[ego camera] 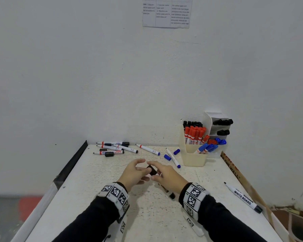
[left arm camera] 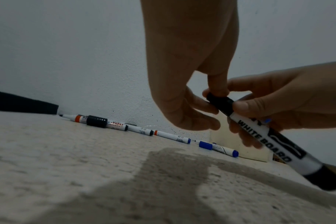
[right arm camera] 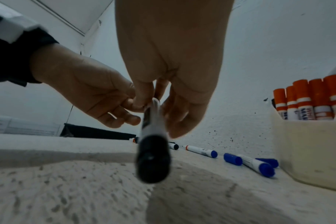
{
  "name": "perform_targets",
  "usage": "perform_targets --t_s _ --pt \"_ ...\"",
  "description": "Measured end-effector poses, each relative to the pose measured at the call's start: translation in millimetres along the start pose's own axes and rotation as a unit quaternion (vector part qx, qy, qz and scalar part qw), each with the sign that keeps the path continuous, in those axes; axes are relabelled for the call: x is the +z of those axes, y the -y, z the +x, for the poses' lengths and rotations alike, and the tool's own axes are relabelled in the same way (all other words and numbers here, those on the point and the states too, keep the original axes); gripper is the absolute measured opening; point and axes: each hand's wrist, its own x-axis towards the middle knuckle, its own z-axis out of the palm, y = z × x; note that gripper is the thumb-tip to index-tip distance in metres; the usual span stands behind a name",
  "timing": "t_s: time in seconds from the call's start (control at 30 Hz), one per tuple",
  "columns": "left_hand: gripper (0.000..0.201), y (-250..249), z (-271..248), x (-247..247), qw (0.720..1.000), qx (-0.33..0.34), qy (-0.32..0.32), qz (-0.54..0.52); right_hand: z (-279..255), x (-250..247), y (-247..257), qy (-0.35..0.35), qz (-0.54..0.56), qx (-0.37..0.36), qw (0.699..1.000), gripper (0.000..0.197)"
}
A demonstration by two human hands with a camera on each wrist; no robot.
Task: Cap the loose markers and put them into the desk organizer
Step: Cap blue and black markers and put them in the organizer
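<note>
Over the middle of the table both hands hold one black whiteboard marker (left arm camera: 259, 134). My left hand (ego camera: 143, 165) pinches its black cap (left arm camera: 220, 103), which sits on the marker's tip end. My right hand (ego camera: 155, 172) grips the white barrel just behind the cap, and the black tail (right arm camera: 153, 159) points back toward me. The cream desk organizer (ego camera: 192, 158) stands at the back right, holding several red, blue and black capped markers. An uncapped blue marker (ego camera: 172, 158) lies beside it with two loose blue caps (ego camera: 167, 157).
Several uncapped markers and loose black caps (ego camera: 112, 148) lie in a heap at the back left by the wall. Another uncapped black marker (ego camera: 243, 198) lies near the table's right edge. A red-tipped marker (ego camera: 148, 149) lies at the back centre.
</note>
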Motion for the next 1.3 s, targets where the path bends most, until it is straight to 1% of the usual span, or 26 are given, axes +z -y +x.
perform_targets --t_s 0.07,0.13,0.2,0.27,0.33,0.4,0.47,0.53,0.6,0.63,0.67,0.73,0.83,0.9,0.93,1.0,1.03,1.13,1.2,1.3 --pt "0.036 -2 -3 -2 1.000 0.015 0.005 0.026 2 1 2 -0.015 0.001 -0.001 1.000 0.046" --pt "0.032 -3 -5 -3 0.998 0.017 0.019 0.056 4 2 3 -0.054 0.040 0.002 0.998 0.041" --pt "0.034 -2 -7 -4 0.995 -0.011 0.059 0.077 7 1 5 -0.107 0.110 0.005 0.988 0.036" --pt "0.039 2 -8 -3 0.989 -0.040 0.112 0.092 8 1 8 -0.151 0.189 0.004 0.970 0.032" --pt "0.033 4 -11 -2 0.983 -0.031 0.139 0.118 8 1 10 -0.176 0.227 0.002 0.958 0.031" --pt "0.019 4 -12 -2 0.984 0.002 0.135 0.113 9 1 11 -0.185 0.214 0.000 0.959 0.029" --pt "0.009 4 -11 -3 0.983 0.047 0.104 0.142 9 -1 12 -0.194 0.202 0.011 0.960 0.021" --pt "0.007 4 -10 -6 0.971 0.085 0.058 0.218 9 -4 11 -0.210 0.207 0.021 0.955 0.015" --pt "0.011 4 -9 -8 0.958 0.106 0.027 0.266 11 -7 9 -0.222 0.198 0.021 0.955 0.012" --pt "0.014 4 -8 -9 0.954 0.113 0.018 0.277 12 -8 9 -0.217 0.194 0.027 0.956 0.007" --pt "0.017 3 -8 -10 0.952 0.117 0.013 0.282 13 -8 7 -0.207 0.189 0.036 0.959 0.008" --pt "0.021 2 -8 -12 0.951 0.119 0.016 0.284 17 -7 5 -0.182 0.187 0.075 0.962 0.016" --pt "0.024 0 -10 -10 0.947 0.137 0.029 0.289 21 -7 5 -0.145 0.194 0.125 0.962 0.021" --pt "0.024 -1 -12 -7 0.940 0.154 0.031 0.304 22 -7 9 -0.120 0.159 0.131 0.971 0.026" --pt "0.023 -1 -13 -7 0.935 0.162 0.028 0.314 21 -6 11 -0.116 0.161 0.131 0.971 0.026" --pt "0.026 -1 -14 -7 0.923 0.175 0.005 0.341 19 -6 13 -0.109 0.207 0.128 0.964 0.022" --pt "0.026 -1 -13 -8 0.924 0.174 -0.011 0.341 17 -6 13 -0.105 0.223 0.123 0.961 0.019" --pt "0.021 -1 -12 -10 0.942 0.158 -0.040 0.293 14 -8 13 -0.118 0.243 0.116 0.956 0.014" --pt "0.018 -2 -13 -9 0.943 0.166 -0.038 0.286 16 -10 12 -0.124 0.264 0.129 0.948 0.016" --pt "0.015 -3 -13 -7 0.937 0.186 -0.040 0.292 20 -13 13 -0.111 0.295 0.172 0.933 0.023"
